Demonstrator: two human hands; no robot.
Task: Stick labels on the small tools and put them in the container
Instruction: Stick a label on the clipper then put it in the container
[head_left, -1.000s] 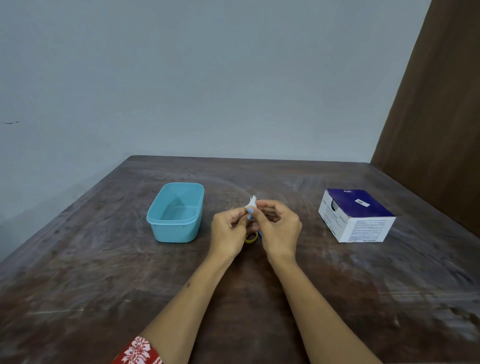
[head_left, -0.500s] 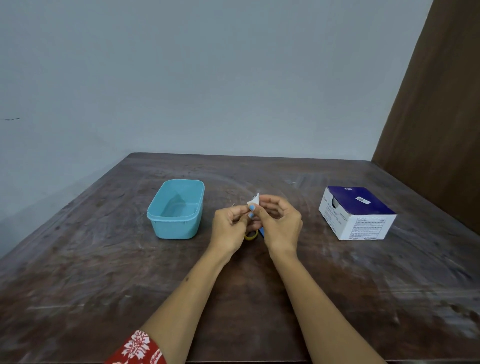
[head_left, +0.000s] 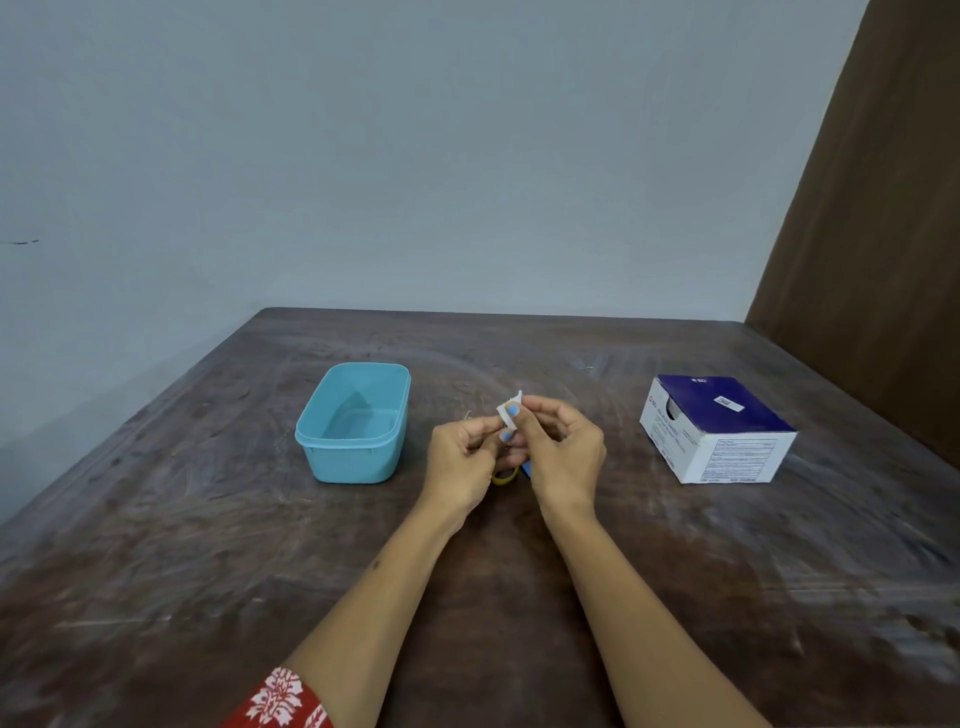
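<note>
scuffed dark wooden table (head_left: 519, 597), grey wall (head_left: 415, 156)

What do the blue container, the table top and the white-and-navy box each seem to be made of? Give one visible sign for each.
Blue container: likely plastic; smooth, moulded rim, slightly glossy.
Table top: probably dark wood, worn; grain-like streaks and pale scuffs.
White-and-navy box: likely printed cardboard; sharp folded edges, matte sides with printed text.

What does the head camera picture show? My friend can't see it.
Two hands, left hand and right hand, pinch a small white label above a brown table. A blue tub sits to the left, a box to the right.
</note>
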